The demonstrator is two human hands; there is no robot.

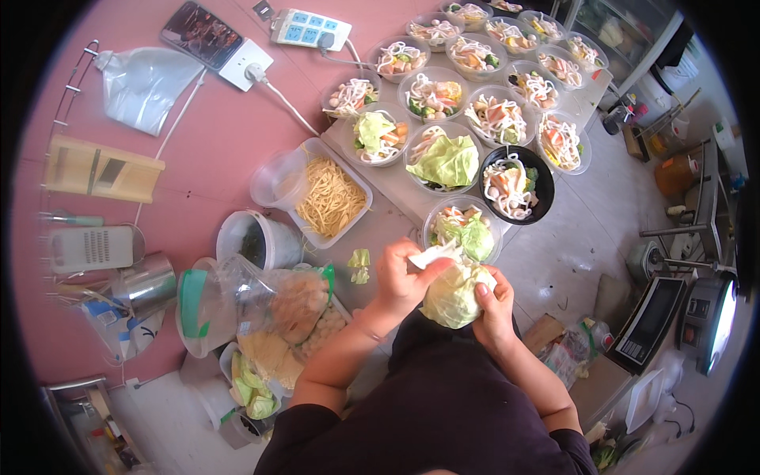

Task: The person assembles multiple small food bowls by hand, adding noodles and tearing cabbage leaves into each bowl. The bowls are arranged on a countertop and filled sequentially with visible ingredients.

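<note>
A pale green cabbage (pixel 453 298) is in front of my body, with my right hand (pixel 497 310) gripping its right side. My left hand (pixel 402 275) pinches a whitish piece of cabbage leaf (pixel 435 254) at the top of it; whether that piece is still attached I cannot tell. Just beyond my hands stands a clear round bowl (pixel 497 237) with torn green leaf over other food. Farther off, a large cabbage leaf (pixel 448 161) covers one bowl. Right of that is a black bowl (pixel 549 186) of white mushrooms and mixed food.
Many filled clear bowls (pixel 434 93) crowd the far table. Left of my hands are a tub of noodles (pixel 334 194), a white bucket (pixel 273 241) and bagged food (pixel 293 305). Small leaf scraps (pixel 359 265) lie nearby. A power strip (pixel 310 30) and phone (pixel 202 36) hang at the back.
</note>
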